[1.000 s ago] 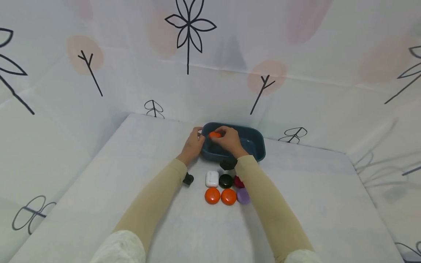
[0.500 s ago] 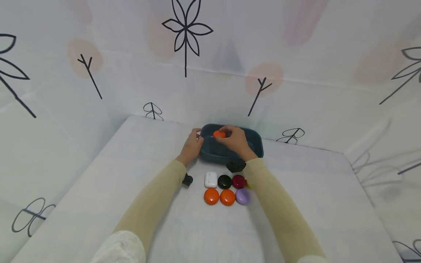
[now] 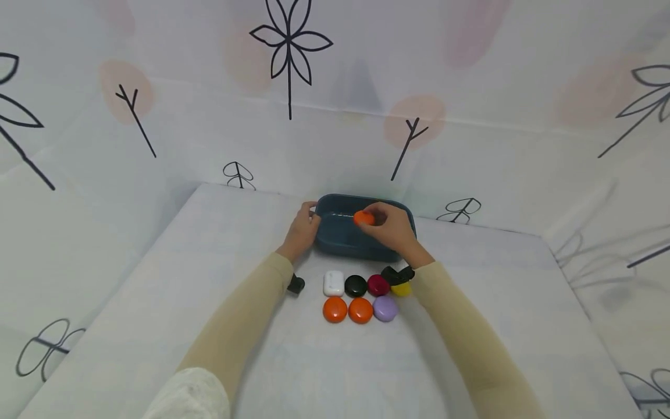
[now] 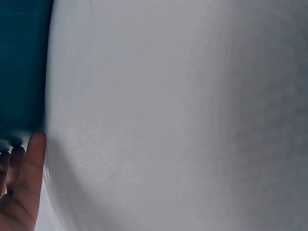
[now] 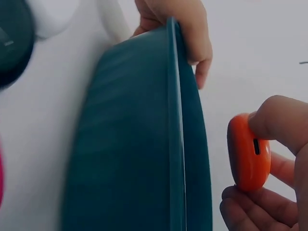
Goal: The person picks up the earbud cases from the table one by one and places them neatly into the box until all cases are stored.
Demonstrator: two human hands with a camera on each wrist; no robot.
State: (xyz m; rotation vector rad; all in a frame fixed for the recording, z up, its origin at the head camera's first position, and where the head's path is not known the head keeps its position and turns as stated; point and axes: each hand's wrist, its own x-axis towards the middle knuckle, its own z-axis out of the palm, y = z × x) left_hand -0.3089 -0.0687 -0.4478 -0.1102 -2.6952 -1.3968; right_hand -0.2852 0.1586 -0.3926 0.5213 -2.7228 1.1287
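A dark teal bin (image 3: 340,250) stands at the back of the table. My left hand (image 3: 300,230) holds it at its left end, fingers and thumb touching the end wall, as the left wrist view also shows beside the bin wall (image 4: 24,67). Over the right part of the bin, my right hand (image 3: 392,227) pinches an orange earbud case (image 3: 363,218) between thumb and fingers. Close up in the right wrist view, this orange case (image 5: 249,154) is rounded, with a small charging slot in its side. It is raised near the bin's rim (image 5: 175,120).
In front of the bin lie two rows of cases: white (image 3: 334,283), black (image 3: 356,286), dark red (image 3: 378,285) and yellow (image 3: 401,289), then orange (image 3: 335,309), another orange (image 3: 360,311) and purple (image 3: 385,308). A patterned cloth wall (image 3: 335,145) rises behind the table.
The right hand has moved rightward over the bin with the orange earbud case, from its left part to its right part. The yellow case has come into sight. The left hand stays at the bin's end.
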